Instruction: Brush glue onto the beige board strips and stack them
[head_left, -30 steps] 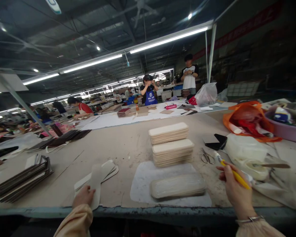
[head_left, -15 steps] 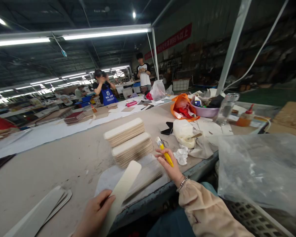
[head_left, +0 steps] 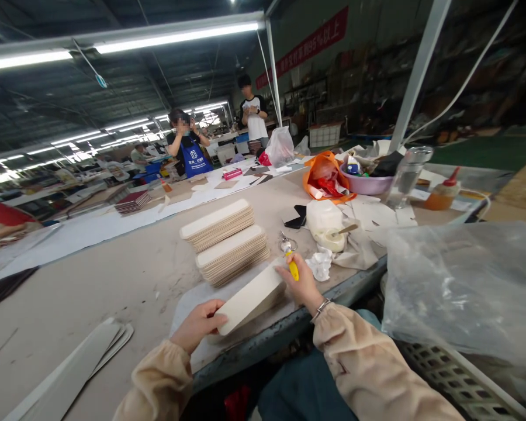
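My left hand [head_left: 199, 323] pinches the near end of a pale, round-ended strip of board [head_left: 249, 298]. My right hand [head_left: 303, 282] keeps a yellow-handled brush [head_left: 293, 269] between its fingers, while its thumb and fingertips meet the strip's far end. The strip is held tilted over a layer of similar pieces, largely hidden beneath it, on a whitish sheet [head_left: 186, 307]. Just beyond stand two neat stacks of pale strips, the nearer stack [head_left: 232, 257] and the farther stack [head_left: 219, 225]. Longer grey strips [head_left: 76, 368] lie fanned at the lower left.
Right of the stacks are a white plastic jug [head_left: 324, 225] with a cut opening, crumpled paper [head_left: 319, 264] and scissors [head_left: 288, 241]. Farther off sit an orange bag [head_left: 326, 175], a lilac basin [head_left: 368, 185], a glass jar [head_left: 405, 181] and a glue bottle [head_left: 442, 196]. Two people stand beyond.
My left hand has brought the strip up and forward from the near edge, over the pieces. My right hand has come down to its far end, still with the brush.
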`<state>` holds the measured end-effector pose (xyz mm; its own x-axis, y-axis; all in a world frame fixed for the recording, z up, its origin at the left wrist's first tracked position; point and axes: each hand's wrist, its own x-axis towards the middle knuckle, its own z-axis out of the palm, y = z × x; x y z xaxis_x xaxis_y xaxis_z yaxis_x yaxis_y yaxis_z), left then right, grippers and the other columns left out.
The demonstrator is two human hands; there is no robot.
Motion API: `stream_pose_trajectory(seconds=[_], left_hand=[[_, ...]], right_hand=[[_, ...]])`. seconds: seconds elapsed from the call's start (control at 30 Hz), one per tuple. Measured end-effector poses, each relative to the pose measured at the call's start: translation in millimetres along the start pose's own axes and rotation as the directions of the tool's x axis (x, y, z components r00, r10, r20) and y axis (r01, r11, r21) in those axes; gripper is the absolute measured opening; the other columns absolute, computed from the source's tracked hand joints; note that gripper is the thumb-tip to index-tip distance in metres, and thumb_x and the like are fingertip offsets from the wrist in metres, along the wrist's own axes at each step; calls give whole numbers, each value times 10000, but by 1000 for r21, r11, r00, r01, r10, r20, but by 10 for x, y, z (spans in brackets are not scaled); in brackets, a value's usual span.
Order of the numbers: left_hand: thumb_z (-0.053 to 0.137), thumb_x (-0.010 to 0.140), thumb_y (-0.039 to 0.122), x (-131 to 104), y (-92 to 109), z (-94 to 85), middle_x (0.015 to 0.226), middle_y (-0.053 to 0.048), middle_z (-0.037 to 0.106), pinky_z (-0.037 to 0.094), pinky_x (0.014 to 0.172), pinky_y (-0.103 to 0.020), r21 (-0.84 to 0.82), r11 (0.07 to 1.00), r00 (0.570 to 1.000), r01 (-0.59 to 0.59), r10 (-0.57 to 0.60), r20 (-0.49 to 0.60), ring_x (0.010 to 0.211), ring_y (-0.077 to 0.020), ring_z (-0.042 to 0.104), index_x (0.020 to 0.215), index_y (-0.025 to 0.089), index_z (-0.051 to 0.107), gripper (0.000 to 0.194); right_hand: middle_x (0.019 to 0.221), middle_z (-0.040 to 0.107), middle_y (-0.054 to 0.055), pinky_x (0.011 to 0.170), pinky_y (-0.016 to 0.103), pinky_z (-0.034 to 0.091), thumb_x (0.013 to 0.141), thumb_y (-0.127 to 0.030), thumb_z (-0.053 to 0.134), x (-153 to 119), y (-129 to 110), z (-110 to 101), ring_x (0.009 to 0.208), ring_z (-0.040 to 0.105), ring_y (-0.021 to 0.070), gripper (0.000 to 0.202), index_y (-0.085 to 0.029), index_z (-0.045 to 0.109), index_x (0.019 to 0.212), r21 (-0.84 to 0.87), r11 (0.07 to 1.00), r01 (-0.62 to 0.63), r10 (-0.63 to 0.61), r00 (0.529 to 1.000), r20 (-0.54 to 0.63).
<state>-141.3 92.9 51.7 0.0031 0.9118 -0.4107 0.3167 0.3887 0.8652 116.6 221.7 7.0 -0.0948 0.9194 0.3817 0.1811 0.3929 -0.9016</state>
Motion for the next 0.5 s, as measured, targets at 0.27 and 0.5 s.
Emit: stream_pose_trajectory(seconds=[0.27, 0.5], left_hand=[[693, 589, 414, -47, -268, -160, 632, 11, 598, 418, 538, -232, 0, 980, 922, 199, -187, -340, 603, -131, 573, 847, 161, 588, 377], [688, 609, 366, -14, -385, -128, 556, 37, 565, 407, 485, -227, 33, 960, 888, 277, -243, -390, 546, -135, 588, 875, 171, 544, 360]], right_hand=[[624, 493, -28, 575, 263, 349, 765, -330, 547, -45, -33, 119, 557, 487, 164, 173, -213, 449, 848, -254, 965, 66, -27, 987, 156], [666, 553, -2, 607, 287, 378, 781, -285, 541, -94, -3, 194, 598, 545, 197, 136, -223, 475, 882, -345, 936, 72, 11, 972, 233]])
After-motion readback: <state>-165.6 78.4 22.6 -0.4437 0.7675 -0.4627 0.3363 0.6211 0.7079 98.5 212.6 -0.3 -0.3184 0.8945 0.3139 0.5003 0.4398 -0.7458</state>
